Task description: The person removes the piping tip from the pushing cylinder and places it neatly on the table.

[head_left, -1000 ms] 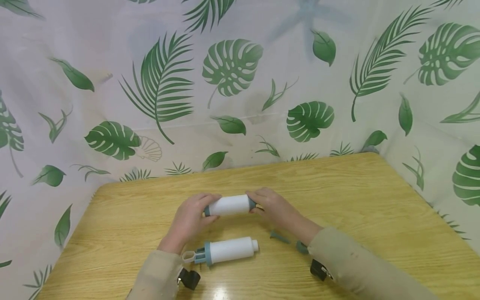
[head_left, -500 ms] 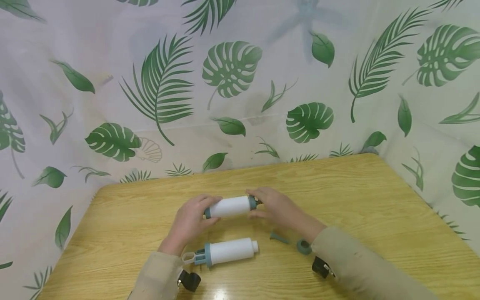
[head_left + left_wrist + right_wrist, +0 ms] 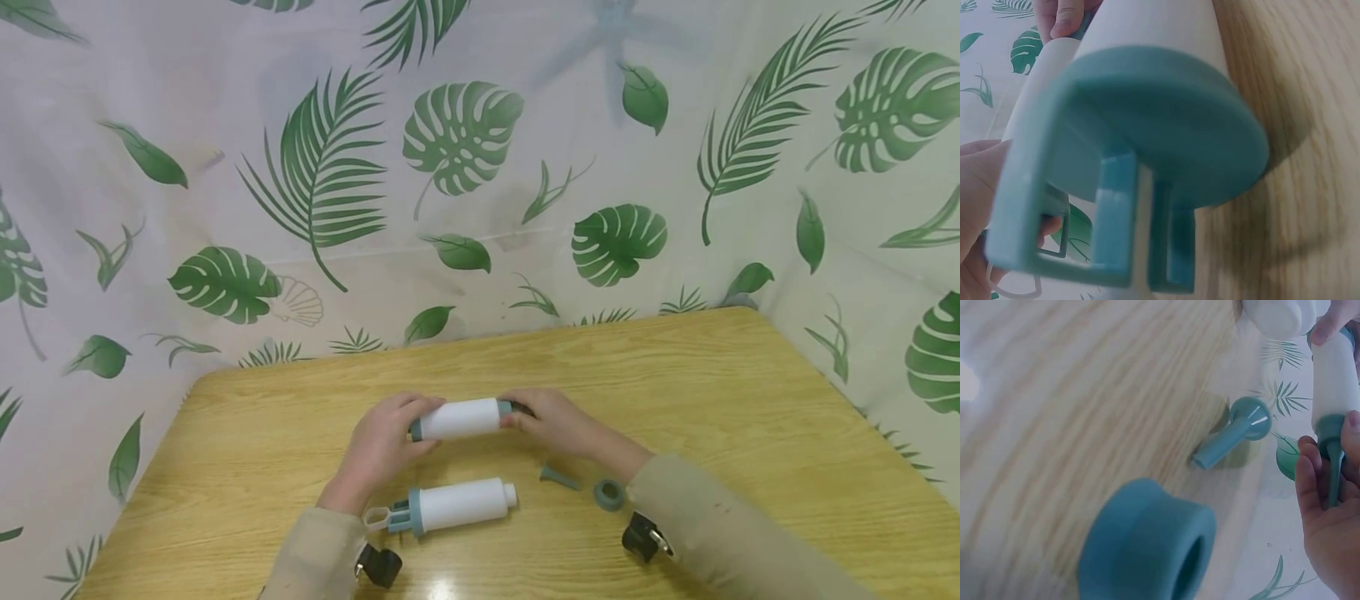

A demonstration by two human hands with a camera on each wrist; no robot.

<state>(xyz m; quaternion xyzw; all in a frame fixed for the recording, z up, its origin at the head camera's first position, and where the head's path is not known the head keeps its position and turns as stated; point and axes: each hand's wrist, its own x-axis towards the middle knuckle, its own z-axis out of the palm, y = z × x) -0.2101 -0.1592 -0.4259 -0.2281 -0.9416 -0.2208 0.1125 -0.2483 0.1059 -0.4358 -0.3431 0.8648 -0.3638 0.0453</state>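
Observation:
Both hands hold a white tube with teal end caps (image 3: 461,419) level above the table. My left hand (image 3: 386,437) grips its left end, thumb below and fingers above. In the left wrist view, a teal frame and pale pull loop (image 3: 1016,290) stick out by that hand. At the other end my right hand (image 3: 558,421) grips the teal cap (image 3: 1330,430), and a slim teal nozzle (image 3: 1334,475) extends from it across the palm. A second white tube (image 3: 463,504) with a teal slotted frame (image 3: 1116,212) lies on the table below the hands.
A loose teal nozzle (image 3: 560,477) and a teal ring cap (image 3: 608,494) lie on the wooden table (image 3: 675,375), near my right forearm. Black wrist cameras hang below both sleeves. A leaf-patterned sheet (image 3: 480,208) stands behind the table.
My right fingers spread a little at the nozzle end half a second ago, then closed round it again. The held tube has dropped slightly. My left hand keeps its grip.

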